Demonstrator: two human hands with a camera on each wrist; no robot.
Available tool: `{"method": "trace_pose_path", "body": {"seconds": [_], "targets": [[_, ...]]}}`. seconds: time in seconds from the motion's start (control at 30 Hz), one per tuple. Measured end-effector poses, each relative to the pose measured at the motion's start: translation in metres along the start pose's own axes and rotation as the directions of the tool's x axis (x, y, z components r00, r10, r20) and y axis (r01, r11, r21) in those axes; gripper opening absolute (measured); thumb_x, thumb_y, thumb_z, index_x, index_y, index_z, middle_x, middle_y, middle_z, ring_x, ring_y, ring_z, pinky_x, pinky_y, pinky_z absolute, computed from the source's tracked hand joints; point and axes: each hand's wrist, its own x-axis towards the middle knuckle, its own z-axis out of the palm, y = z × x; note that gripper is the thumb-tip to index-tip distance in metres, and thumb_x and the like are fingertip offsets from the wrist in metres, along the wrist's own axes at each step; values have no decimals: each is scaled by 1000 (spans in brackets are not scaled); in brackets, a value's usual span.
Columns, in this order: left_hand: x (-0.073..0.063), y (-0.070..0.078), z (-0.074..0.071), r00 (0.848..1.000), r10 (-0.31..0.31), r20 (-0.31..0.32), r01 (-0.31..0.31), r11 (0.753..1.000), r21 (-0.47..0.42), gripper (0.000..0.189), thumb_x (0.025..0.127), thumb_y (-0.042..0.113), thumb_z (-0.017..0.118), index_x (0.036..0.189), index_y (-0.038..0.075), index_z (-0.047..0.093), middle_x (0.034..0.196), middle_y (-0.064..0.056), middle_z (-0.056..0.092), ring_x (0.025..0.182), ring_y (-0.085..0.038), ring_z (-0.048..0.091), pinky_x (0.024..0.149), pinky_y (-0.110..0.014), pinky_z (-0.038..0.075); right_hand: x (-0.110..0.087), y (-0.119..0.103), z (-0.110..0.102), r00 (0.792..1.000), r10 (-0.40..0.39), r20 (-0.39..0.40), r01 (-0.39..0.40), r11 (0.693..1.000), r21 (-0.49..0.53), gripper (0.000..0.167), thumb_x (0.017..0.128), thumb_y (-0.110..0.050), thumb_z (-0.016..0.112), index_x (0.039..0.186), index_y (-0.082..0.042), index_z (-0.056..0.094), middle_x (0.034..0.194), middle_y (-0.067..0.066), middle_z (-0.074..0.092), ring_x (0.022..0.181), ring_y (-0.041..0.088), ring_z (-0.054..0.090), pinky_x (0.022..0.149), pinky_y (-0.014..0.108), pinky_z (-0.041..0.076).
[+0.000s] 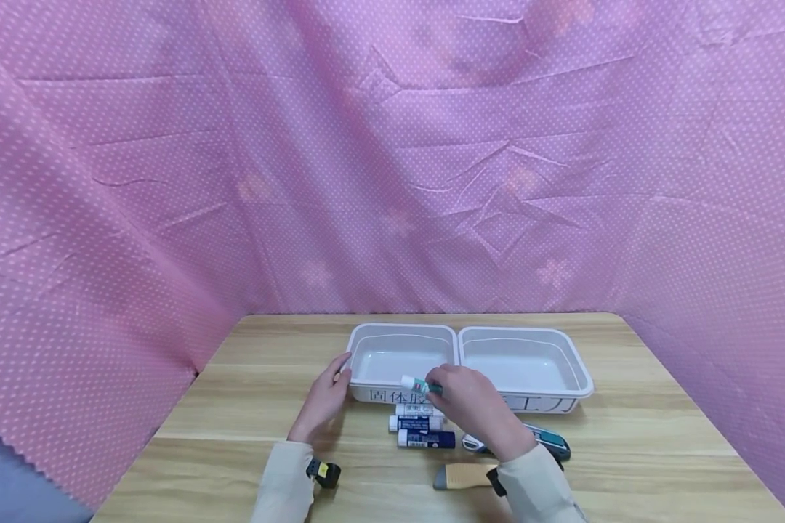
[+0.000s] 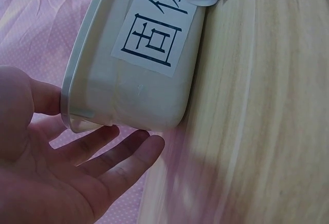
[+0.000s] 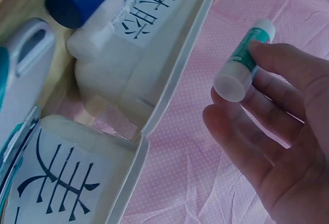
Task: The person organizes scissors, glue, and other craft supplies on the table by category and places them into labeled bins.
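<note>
My right hand [image 1: 474, 403] pinches a glue stick [image 3: 248, 54] with a green label and white ends, between thumb and fingers. In the head view, it is over the front rim of the left white tray [image 1: 402, 327]. Relaxed fingers of my left hand [image 2: 67, 157] touch that tray's left end, the thumb at its rim. In front of the tray lie a white-labelled glue stick [image 1: 413, 410] and two dark-blue ones, the nearer glue stick [image 1: 427, 439] having a blue cap.
A second white tray [image 1: 526, 332] adjoins on the right; both trays have printed paper labels in front. Below my right forearm lie a green-and-grey utility knife [image 1: 549, 438] and an orange-handled utility knife [image 1: 466, 476]. Pink dotted cloth [image 1: 392, 181] hangs behind the wooden table [image 1: 235, 436].
</note>
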Motion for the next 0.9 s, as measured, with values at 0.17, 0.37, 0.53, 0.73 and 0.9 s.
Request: {"method": "trace_pose_path", "body": {"seconds": [0.17, 0.37, 0.53, 0.73, 0.9], "targets": [[0, -1, 1, 1000, 6, -4, -6, 1000, 9, 49, 110, 26, 42, 157, 12, 41, 158, -24, 41, 136, -46, 51, 114, -61, 40, 5, 2, -1, 997, 72, -4, -71, 996, 61, 18, 89, -17, 80, 106, -14, 76, 94, -4, 73, 77, 5, 66, 69, 19, 57], [0, 0, 1, 1000, 9, -10, -9, 1000, 9, 48, 110, 26, 42, 157, 13, 42, 158, -24, 41, 135, -45, 52, 114, -61, 41, 9, 6, 0, 994, 110, 6, -110, 984, 138, 18, 90, -15, 80, 107, -13, 76, 96, -3, 74, 80, 6, 67, 70, 19, 58], [-1, 1, 1, 1000, 12, -12, -12, 1000, 11, 49, 111, 27, 42, 157, 13, 42, 159, -24, 40, 135, -46, 51, 114, -61, 40, 12, 7, 6, 992, 127, -8, -124, 977, 174, 16, 90, -16, 80, 105, -13, 76, 94, -2, 74, 78, 5, 65, 70, 19, 57], [-2, 1, 1, 1000, 10, -11, -10, 1000, 14, 49, 111, 27, 41, 157, 11, 41, 158, -26, 40, 135, -47, 51, 113, -62, 41, 13, 10, 14, 989, 138, -46, -128, 976, 177, 14, 89, -18, 81, 100, -12, 75, 90, -2, 74, 74, 3, 63, 66, 18, 56], [0, 1, 1, 1000, 3, -9, -3, 1000, 14, 49, 111, 29, 41, 158, 13, 40, 159, -24, 39, 136, -46, 50, 114, -61, 40, 13, 13, 17, 985, 159, -70, -146, 976, 162, 13, 87, -17, 82, 97, -12, 74, 88, -1, 74, 73, 4, 64, 66, 19, 57]]}}
